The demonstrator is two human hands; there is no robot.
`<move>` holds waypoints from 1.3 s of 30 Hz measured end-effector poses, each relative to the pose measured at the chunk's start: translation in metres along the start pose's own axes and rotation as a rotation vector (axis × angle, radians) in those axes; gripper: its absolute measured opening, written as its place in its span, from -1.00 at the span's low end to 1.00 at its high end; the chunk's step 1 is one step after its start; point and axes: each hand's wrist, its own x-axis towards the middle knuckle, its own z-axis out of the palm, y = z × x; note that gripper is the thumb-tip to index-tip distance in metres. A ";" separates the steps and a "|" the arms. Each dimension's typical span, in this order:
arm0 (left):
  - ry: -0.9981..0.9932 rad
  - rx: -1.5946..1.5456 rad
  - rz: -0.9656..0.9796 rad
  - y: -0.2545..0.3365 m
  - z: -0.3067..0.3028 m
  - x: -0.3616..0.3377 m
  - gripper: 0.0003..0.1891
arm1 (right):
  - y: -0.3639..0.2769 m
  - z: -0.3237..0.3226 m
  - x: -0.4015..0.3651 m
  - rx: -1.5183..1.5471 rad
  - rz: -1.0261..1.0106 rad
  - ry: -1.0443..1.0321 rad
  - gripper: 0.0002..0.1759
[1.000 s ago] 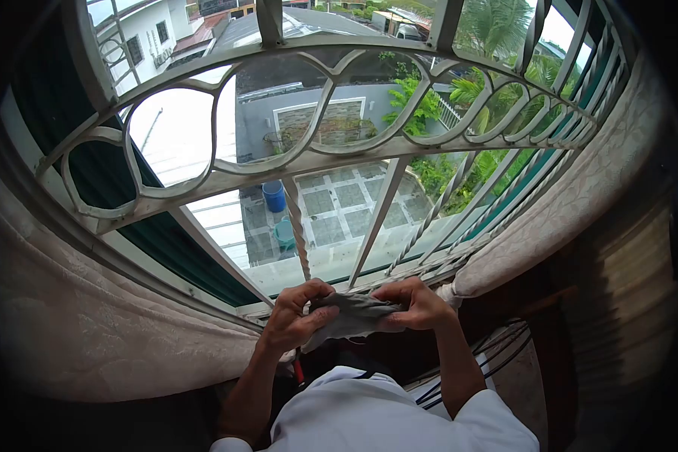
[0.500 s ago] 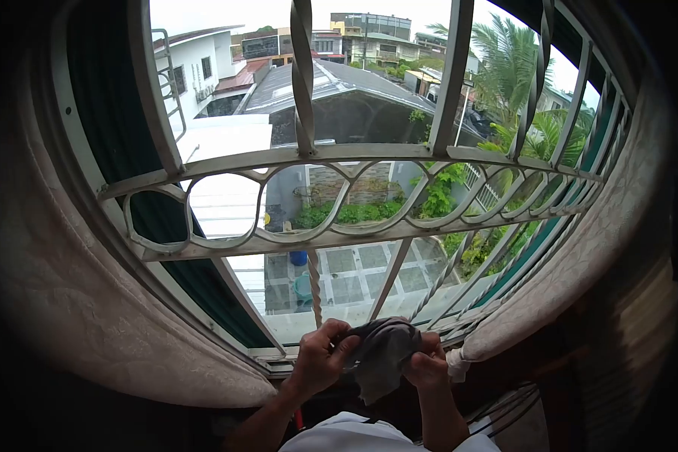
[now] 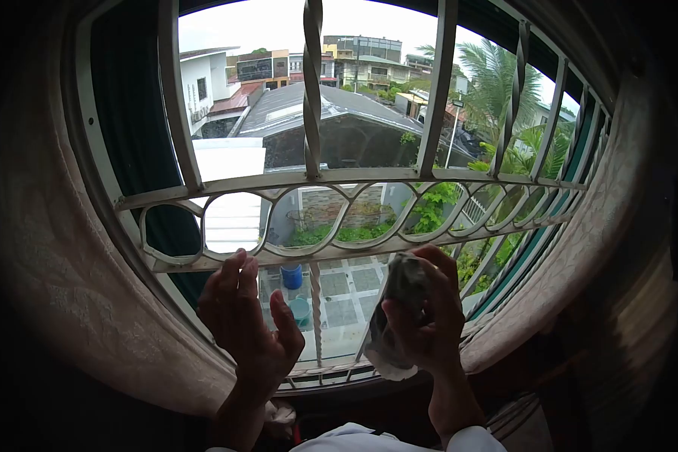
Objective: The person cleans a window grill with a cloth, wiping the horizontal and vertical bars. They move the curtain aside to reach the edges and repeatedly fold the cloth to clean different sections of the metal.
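A crumpled grey cloth (image 3: 392, 350) hangs from my right hand (image 3: 437, 316), whose fingers and thumb are closed round its upper part. My left hand (image 3: 252, 324) is raised with its fingers apart and holds nothing. Its fingertips overlap the lower rail (image 3: 339, 252) of the white window grille in this view. Above that rail runs a band of oval loops (image 3: 233, 215), and twisted bars (image 3: 313, 98) rise from the rail over it. The cloth's lower end hangs in front of the bottom of the window.
Pale patterned curtains (image 3: 75, 316) hang at both sides, with dark green cloth (image 3: 128, 113) behind the left frame. Outside lie a tiled yard with a blue drum (image 3: 291, 276), a grey roof (image 3: 346, 102) and a palm (image 3: 497, 83). Dark cables (image 3: 512, 414) lie at lower right.
My left hand has let go of the cloth, risen and moved left. My right hand has lifted the cloth towards the grille. The view has shifted slightly.
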 end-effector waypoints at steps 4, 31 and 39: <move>-0.074 -0.022 -0.016 -0.003 0.010 0.005 -0.46 | -0.006 0.018 0.038 -0.399 -0.127 -0.181 -0.44; -0.255 -0.245 -0.038 -0.037 0.009 0.000 -0.10 | 0.003 0.046 0.025 -0.341 -0.087 -0.200 -0.39; -0.253 -0.263 -0.037 -0.037 0.008 0.001 -0.10 | -0.012 0.076 0.002 -0.547 -0.073 -0.196 -0.26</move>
